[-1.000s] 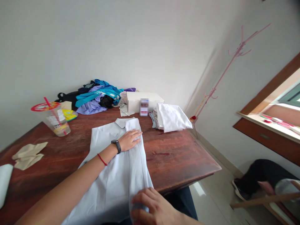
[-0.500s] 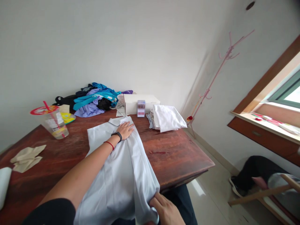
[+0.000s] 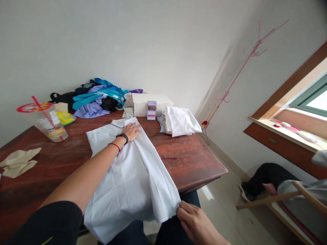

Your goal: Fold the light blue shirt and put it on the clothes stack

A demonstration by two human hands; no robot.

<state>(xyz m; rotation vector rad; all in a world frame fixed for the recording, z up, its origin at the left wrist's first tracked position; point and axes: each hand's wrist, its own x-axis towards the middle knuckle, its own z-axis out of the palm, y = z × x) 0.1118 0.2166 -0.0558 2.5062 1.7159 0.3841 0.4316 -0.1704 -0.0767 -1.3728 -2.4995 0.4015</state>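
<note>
A: Where is the pale shirt (image 3: 127,190) lying?
B: It's lying mostly on the wooden table (image 3: 189,156), its collar (image 3: 121,123) pointing to the far side and its hem hanging past the near edge, above the person's legs.

A: Why is the left hand (image 3: 131,132) resting up there?
B: It's pressing flat near the collar, fingers stretched out and gripping nothing; I'd say it's anchoring the far end against sliding.

A: And the right hand (image 3: 192,219)?
B: Its fingers are clamping the hem's right corner, off the table's near edge. Together the hands are probably holding that long right side straight.

A: What's surrounding the shirt?
B: A lidded cup (image 3: 52,126) is standing to the left, apart from the cloth. A folded white stack (image 3: 182,120) is sitting far right, near a white box (image 3: 139,105), and a heap of clothes (image 3: 102,98) is lying far left by the wall, perhaps leaving the near side for spreading fabric.
</note>
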